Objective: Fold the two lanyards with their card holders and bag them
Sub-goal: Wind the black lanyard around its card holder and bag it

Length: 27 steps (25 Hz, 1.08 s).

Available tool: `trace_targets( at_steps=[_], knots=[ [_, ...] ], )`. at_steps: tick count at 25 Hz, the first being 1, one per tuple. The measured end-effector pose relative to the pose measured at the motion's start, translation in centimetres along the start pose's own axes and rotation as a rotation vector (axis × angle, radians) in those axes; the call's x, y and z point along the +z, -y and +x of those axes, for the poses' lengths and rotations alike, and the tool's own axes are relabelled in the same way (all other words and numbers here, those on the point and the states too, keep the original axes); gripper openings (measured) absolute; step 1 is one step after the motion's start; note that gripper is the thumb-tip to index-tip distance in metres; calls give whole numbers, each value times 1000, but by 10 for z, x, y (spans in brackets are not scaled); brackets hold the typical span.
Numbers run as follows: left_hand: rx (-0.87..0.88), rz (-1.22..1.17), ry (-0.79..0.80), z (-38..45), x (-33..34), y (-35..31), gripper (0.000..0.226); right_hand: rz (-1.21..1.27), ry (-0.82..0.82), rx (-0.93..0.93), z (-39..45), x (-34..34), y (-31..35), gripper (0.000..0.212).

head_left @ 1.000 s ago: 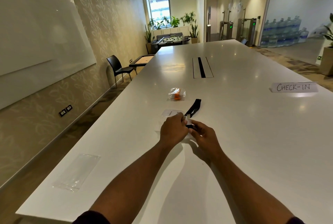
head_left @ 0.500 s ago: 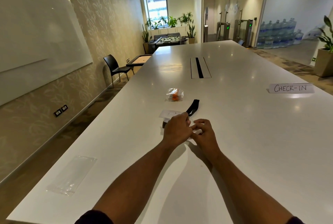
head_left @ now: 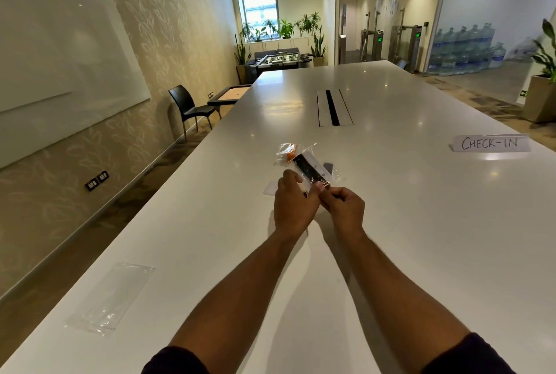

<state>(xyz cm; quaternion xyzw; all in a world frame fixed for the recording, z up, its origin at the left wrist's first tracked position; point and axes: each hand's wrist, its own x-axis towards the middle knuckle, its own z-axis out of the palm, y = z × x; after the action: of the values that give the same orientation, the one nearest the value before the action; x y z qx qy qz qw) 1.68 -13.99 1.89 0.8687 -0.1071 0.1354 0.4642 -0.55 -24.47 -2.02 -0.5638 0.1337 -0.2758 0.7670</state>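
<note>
My left hand [head_left: 293,205] and my right hand [head_left: 343,208] meet above the white table [head_left: 391,223] and both pinch the near end of a black lanyard [head_left: 307,167] by its metal clip. The lanyard lies folded against its clear card holder [head_left: 329,175], and the bundle is raised and tilted away from me. Behind it lies a small clear bag with an orange lanyard [head_left: 288,153] inside. A white card [head_left: 270,188] shows on the table left of my left hand. An empty clear bag [head_left: 111,295] lies flat near the table's left edge.
A paper sign reading CHECK-IN [head_left: 490,143] stands at the right of the table. A cable slot [head_left: 332,107] is set into the table's middle, farther away. A black chair [head_left: 188,105] stands on the floor to the left, by the wall.
The black lanyard, which lay stretched on the table beyond my hands, is now lifted off it together with the clear holder. Both hands rose slightly with the bundle.
</note>
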Motion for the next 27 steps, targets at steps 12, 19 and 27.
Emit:
trace_targets(
  at_steps=[12, 19, 27],
  knots=[
    [-339, -380, 107, 65, 10, 16, 13, 48, 84, 146, 42, 11, -9, 8],
    [-285, -254, 205, 110, 31, 19, 4, 141, 41, 199, 92, 11, 1, 35],
    [-174, -153, 50, 151, 59, 14, 27, -139, -15, 89, 159, 12, -5, 36]
  ],
)
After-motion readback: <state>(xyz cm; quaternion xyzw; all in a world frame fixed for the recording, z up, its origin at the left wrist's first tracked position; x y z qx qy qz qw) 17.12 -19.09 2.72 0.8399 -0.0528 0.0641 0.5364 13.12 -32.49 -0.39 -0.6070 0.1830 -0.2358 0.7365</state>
